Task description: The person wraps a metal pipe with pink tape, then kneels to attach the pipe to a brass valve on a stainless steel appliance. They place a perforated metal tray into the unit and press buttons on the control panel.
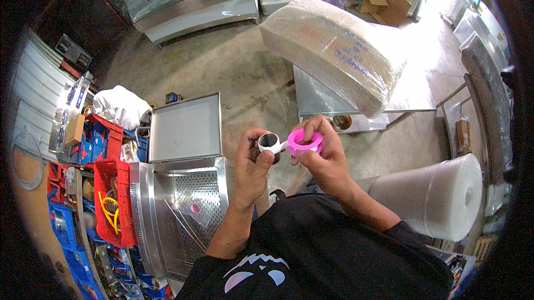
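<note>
Head view: a short dark tubular piece (268, 141) in the grasp of the left hand (251, 164), mouth upward, thumb pressed against the side. Around its upper end, white tape (283, 146), with a short strip across to a pink spool (294, 142). Spool gripped in the right hand (329, 158), one finger through the ring. Both hands near each other, in midair before a black shirt (345, 244).

Beneath and beyond, a grey concrete floor (233, 72), scuffed and stained, bright with glare toward the right. Just left of the hands, a steel unit with a perforated panel (194, 186), a clear bag with a pink spot on top; behind it, a pale framed panel (186, 125). Farther left, a red crate (105, 169) with a coiled yellow hose (110, 216) inside, and blue bins (64, 225).

Ahead to the right, a steel table (317, 91) under a large bubble-wrapped package (339, 55). Near the right elbow, a thick roll of whitish wrap (428, 197). At the far side, a plastic-covered steel unit (194, 2) and cardboard boxes (386, 6).
</note>
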Action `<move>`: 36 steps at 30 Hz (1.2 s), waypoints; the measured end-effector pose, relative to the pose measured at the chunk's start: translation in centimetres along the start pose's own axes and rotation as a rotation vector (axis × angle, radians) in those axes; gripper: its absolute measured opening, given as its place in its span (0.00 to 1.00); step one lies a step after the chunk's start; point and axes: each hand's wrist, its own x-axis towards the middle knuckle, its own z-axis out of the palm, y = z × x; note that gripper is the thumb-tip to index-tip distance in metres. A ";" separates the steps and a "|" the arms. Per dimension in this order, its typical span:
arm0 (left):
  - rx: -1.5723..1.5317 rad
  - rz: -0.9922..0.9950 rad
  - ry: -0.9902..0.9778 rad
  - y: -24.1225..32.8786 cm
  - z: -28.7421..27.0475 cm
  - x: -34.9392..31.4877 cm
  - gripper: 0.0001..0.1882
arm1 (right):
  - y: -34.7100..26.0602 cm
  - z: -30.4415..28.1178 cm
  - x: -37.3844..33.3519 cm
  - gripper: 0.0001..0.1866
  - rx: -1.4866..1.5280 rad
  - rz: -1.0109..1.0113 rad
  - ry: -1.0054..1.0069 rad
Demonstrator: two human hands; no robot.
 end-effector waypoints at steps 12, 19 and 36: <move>-0.284 -0.138 -0.053 -0.2 0.4 -0.1 0.26 | 0.3 0.4 0.3 0.19 -0.072 0.008 0.043; 0.076 -0.037 -0.011 -0.4 0.9 0.0 0.25 | -0.1 0.4 0.2 0.16 0.085 0.008 0.069; -0.146 -0.103 0.034 0.0 2.1 0.3 0.22 | -0.2 -0.3 -0.3 0.19 -0.223 -0.174 -0.063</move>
